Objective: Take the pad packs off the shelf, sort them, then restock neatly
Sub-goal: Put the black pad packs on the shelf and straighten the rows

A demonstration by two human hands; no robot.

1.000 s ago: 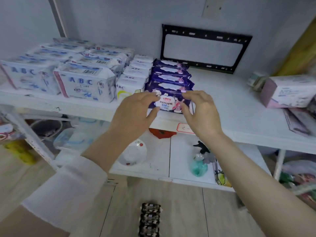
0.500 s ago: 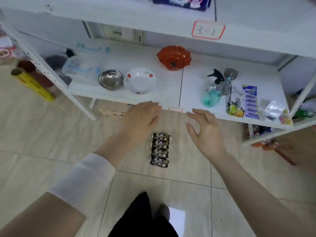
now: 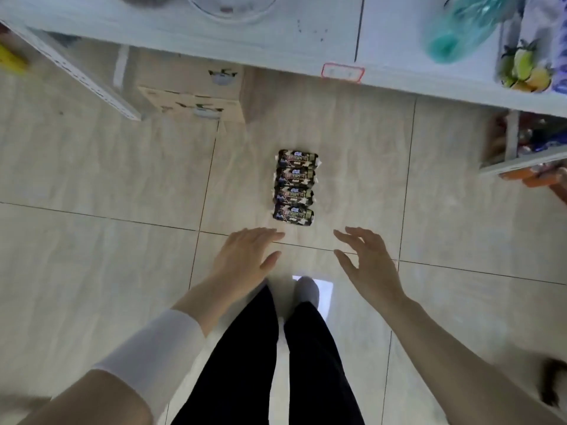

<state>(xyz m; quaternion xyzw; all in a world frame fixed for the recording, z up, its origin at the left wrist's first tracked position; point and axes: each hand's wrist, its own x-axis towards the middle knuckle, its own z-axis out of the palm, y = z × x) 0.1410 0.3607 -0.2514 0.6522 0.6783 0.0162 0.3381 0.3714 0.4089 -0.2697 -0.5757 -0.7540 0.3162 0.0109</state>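
Note:
A row of several dark pad packs (image 3: pixel 294 187) lies on the tiled floor, lined up one behind another in front of the shelf. My left hand (image 3: pixel 245 256) hovers just below and left of the nearest pack, fingers spread, holding nothing. My right hand (image 3: pixel 366 260) hangs open to the right of it, fingers curled apart and empty. Neither hand touches the packs. The upper shelf with the other pad packs is out of view.
The lower white shelf board (image 3: pixel 306 41) spans the top, holding a white bowl (image 3: pixel 233 6), a teal spray bottle (image 3: pixel 457 29) and a fruit-print pack (image 3: pixel 521 67). A cardboard box (image 3: pixel 196 93) sits under it. My black trouser legs (image 3: pixel 276 357) stand below the hands.
The view swung from the upper shelf down to the floor. Both hands left the purple pack on the shelf and dropped, empty, toward the row of dark packs.

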